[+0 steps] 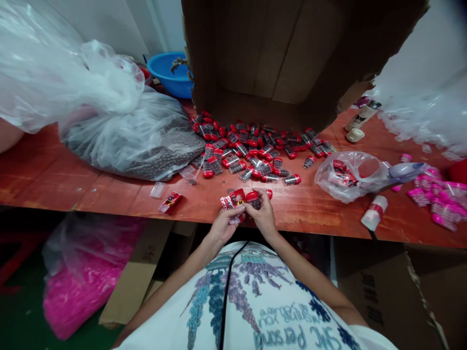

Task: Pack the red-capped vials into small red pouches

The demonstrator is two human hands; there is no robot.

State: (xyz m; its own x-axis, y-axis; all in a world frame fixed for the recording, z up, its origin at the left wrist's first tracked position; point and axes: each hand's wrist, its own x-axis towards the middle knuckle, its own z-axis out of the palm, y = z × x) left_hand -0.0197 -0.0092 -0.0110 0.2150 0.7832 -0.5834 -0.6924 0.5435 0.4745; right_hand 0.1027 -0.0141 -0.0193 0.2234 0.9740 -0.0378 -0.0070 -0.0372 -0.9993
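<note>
Fingers of the left hand [222,227] are closed in a narrow pinch on glossy red-and-white printed film [233,199], while those of the right hand [265,217] curl around a small clear plastic container with a red cap and dark contents [254,200]. Both hands meet in front of the person's body, just above the near edge of the reddish-brown tabletop [306,214], with their fingertips almost together. The container lies immediately to the right of the film; the right hand is the nearer to it and has it in its grasp, and the left fingertips come close to its near side. Its capped end faces away from the person, and its body runs back toward the right palm, so the long axis appears to slope slightly; the fingers cover part of it, and the exact angle cannot be told. The film spreads forward and outward from the left thumb, beside the container. Just beyond the right fingers is another red-capped container [269,193], partly hidden. Farther forward, well apart from both hands, a loose pile of similar red-capped containers [255,155] lies at many angles.
</note>
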